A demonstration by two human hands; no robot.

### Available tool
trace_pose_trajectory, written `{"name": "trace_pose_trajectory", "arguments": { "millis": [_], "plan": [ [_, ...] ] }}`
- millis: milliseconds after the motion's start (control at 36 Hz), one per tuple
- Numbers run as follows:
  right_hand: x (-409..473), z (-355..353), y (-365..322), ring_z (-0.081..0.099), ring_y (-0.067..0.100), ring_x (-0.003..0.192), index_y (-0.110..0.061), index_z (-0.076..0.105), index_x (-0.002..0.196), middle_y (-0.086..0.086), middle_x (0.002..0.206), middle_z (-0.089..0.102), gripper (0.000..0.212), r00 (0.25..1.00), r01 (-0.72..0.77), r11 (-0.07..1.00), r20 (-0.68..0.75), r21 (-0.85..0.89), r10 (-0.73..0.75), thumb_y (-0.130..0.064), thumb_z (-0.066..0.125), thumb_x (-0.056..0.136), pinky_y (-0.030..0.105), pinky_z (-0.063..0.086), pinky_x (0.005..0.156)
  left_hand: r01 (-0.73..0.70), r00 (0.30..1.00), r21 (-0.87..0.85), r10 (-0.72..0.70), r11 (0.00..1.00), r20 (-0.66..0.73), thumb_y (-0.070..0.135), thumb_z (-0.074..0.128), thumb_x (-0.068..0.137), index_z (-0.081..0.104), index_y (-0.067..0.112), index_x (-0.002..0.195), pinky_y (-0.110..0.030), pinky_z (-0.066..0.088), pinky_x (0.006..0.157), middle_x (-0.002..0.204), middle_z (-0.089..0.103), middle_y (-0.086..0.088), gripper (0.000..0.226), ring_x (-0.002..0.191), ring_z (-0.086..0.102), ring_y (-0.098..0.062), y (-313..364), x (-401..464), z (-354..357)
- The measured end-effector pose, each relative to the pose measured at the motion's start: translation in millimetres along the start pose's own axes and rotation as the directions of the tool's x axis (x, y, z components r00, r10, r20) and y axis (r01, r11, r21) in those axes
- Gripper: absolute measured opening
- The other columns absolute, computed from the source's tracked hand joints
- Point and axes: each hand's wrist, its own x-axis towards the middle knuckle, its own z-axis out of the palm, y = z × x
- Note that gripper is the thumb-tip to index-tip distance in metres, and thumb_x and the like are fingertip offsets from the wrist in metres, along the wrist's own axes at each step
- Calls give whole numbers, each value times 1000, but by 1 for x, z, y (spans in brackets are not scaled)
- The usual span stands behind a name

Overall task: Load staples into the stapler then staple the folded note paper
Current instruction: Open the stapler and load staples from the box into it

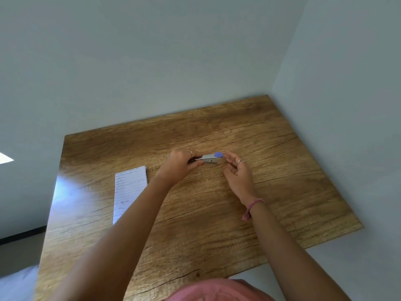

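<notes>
While the silver, blue-tipped stapler (209, 158) is clasped by the left hand (181, 165), the right hand (237, 170) is held relaxed just beside it; lined note paper (128, 192) is laid left of it.

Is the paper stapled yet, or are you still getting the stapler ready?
Not yet. The left hand grips the stapler over the table, and the right hand hangs open beside its blue end. Whether staples are inside can't be told. The note paper lies apart at the left, untouched, so the stapling is still left.
</notes>
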Motion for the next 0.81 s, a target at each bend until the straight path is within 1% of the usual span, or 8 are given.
{"name": "trace_pose_trajectory", "arguments": {
  "millis": [83,167,250,333,444,556,639,806],
  "plan": [
    [0,-2,-1,53,11,124,-16,49,135,1,132,58,47,999,0,1000,39,31,-1,-1,57,91,31,42,107,146,987,-167,-156,975,-49,32,68,88,71,23,111,-8,41,53,69,67,9,25,52,50,1,2,-1,-1],
    [0,-4,-3,53,4,122,-24,50,135,-8,130,59,48,995,1,998,100,55,-7,-6,60,91,30,42,107,275,952,-508,-304,816,27,28,73,85,76,20,95,-19,49,59,75,74,-3,13,58,61,-4,3,0,-4],
    [-1,-7,-8,60,-1,110,-29,52,132,-14,121,63,46,990,-11,997,141,72,1,-10,61,91,25,49,97,400,887,-802,-407,444,217,19,73,84,76,5,88,-27,47,62,81,69,-17,15,63,59,-16,7,-3,-6],
    [-4,-9,-14,65,3,104,-26,54,130,-9,113,69,43,984,-6,991,175,137,-18,-10,63,91,18,52,85,421,823,-907,-422,3,381,14,69,87,72,-2,97,-22,54,57,88,70,-16,19,65,64,-15,9,-5,-2],
    [-9,-7,-20,63,10,112,-28,51,131,-4,121,67,49,965,-49,976,263,213,-9,-11,67,87,23,52,88,428,740,-844,-412,-323,532,15,67,86,71,2,95,-20,57,53,83,72,-10,16,58,66,-11,16,-7,8],
    [-12,1,-26,64,11,110,-28,54,129,-6,117,70,44,950,-157,940,308,302,60,-29,67,87,28,54,85,387,719,-785,-374,-485,586,10,63,89,73,1,80,-22,57,48,75,72,-13,16,52,66,-14,29,-12,21],
    [-10,3,-29,67,16,106,-24,59,125,-1,112,72,48,949,-228,902,290,367,122,-39,67,80,33,55,87,334,726,-750,-351,-571,591,10,58,94,68,-3,86,-22,57,49,78,69,-15,18,52,67,-14,36,-14,25],
    [-1,1,-31,70,15,89,-13,65,115,1,95,76,27,957,-271,875,211,402,200,-18,67,88,31,57,81,368,719,-702,-292,-610,631,11,57,94,65,-5,91,-23,59,52,79,68,-15,18,54,68,-15,46,-17,33]
  ]
}}
